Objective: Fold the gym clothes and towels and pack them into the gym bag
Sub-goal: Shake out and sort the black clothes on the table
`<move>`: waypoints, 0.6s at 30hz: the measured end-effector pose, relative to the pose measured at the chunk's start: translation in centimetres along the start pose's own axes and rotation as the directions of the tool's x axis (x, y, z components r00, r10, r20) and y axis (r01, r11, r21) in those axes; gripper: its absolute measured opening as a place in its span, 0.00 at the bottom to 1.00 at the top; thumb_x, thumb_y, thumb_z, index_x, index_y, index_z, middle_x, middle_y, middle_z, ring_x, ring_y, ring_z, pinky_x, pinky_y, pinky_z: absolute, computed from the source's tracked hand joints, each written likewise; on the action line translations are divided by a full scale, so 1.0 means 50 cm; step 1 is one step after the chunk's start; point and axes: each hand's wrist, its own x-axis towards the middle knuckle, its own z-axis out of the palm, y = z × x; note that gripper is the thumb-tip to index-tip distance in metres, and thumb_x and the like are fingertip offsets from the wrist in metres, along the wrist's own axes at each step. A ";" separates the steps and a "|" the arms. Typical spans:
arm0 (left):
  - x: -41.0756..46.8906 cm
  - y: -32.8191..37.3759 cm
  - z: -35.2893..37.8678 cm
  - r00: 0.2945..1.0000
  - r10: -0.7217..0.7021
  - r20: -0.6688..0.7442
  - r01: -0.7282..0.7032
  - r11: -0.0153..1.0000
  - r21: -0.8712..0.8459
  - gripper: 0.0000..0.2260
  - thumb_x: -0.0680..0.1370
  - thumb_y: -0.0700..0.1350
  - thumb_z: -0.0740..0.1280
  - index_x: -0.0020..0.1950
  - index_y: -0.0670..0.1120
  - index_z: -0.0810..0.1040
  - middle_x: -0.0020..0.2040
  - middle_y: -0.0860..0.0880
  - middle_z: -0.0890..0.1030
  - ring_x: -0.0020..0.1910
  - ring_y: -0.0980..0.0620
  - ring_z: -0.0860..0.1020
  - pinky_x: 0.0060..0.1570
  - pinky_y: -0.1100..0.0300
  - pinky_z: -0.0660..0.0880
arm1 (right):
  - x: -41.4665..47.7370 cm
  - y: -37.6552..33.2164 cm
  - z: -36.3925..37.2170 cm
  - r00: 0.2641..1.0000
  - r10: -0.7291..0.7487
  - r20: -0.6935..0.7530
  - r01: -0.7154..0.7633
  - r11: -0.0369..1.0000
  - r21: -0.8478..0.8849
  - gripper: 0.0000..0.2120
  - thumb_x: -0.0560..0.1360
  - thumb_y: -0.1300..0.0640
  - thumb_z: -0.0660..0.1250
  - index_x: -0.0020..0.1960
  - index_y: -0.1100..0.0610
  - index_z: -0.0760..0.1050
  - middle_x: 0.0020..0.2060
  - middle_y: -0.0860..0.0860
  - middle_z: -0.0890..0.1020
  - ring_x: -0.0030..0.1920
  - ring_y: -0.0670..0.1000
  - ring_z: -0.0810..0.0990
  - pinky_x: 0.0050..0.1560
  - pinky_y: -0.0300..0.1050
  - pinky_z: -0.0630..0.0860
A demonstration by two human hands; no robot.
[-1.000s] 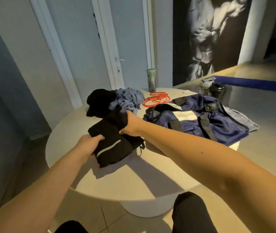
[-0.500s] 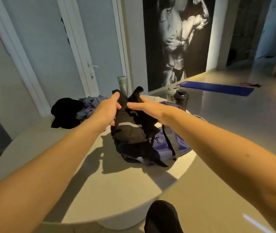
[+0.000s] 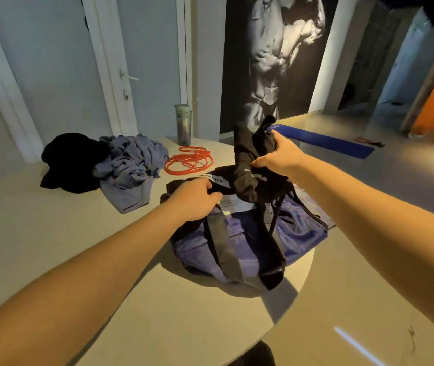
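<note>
A blue gym bag with black straps lies on the round table. My right hand grips a folded black garment with a grey stripe, held just above the bag's top. At the bag's left upper edge my left hand grips the black rim or strap. A crumpled blue-grey garment and a black garment lie in a heap at the table's far left.
A red skipping rope is coiled beyond the bag. A tall tumbler stands at the table's far edge. A blue mat lies on the floor to the right. The table's rim curves close by the bag's right side.
Both hands carried the black garment from the table's middle over to the bag. My left hand has let go of it and taken hold of the bag's edge.
</note>
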 end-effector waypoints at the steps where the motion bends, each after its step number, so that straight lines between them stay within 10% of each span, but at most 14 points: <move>1: 0.003 -0.005 0.011 0.997 -0.001 0.080 -0.002 0.999 0.046 0.24 0.80 0.59 0.65 0.70 0.46 0.73 0.67 0.44 0.77 0.64 0.42 0.75 0.63 0.48 0.74 | 0.008 -0.004 0.001 1.000 0.009 -0.022 -0.009 1.000 0.015 0.49 0.64 0.54 0.79 0.79 0.52 0.59 0.69 0.50 0.74 0.67 0.56 0.75 0.69 0.56 0.73; 8: -0.033 -0.002 0.057 0.947 0.316 -0.065 -0.319 0.947 -0.042 0.08 0.80 0.48 0.68 0.59 0.50 0.75 0.54 0.49 0.79 0.51 0.49 0.76 0.45 0.55 0.73 | 0.086 -0.007 0.060 0.995 0.046 -0.084 -0.039 0.996 0.083 0.49 0.62 0.53 0.80 0.77 0.51 0.60 0.70 0.53 0.74 0.67 0.58 0.76 0.68 0.60 0.74; 15: -0.061 -0.032 0.110 0.565 0.814 -0.138 -0.811 0.578 0.087 0.05 0.80 0.40 0.67 0.55 0.46 0.78 0.50 0.51 0.79 0.48 0.52 0.73 0.48 0.61 0.66 | 0.083 -0.048 0.135 0.994 0.071 -0.079 -0.062 0.992 0.111 0.46 0.67 0.54 0.79 0.78 0.54 0.59 0.71 0.54 0.74 0.67 0.58 0.76 0.67 0.58 0.75; 18: -0.062 -0.049 0.107 0.518 0.823 -0.234 -0.834 0.547 0.075 0.05 0.80 0.40 0.65 0.54 0.44 0.79 0.49 0.49 0.80 0.47 0.52 0.74 0.49 0.64 0.64 | 0.047 -0.034 0.150 0.997 0.080 -0.014 -0.080 0.996 0.050 0.44 0.69 0.56 0.79 0.77 0.54 0.59 0.67 0.50 0.75 0.64 0.54 0.76 0.61 0.50 0.77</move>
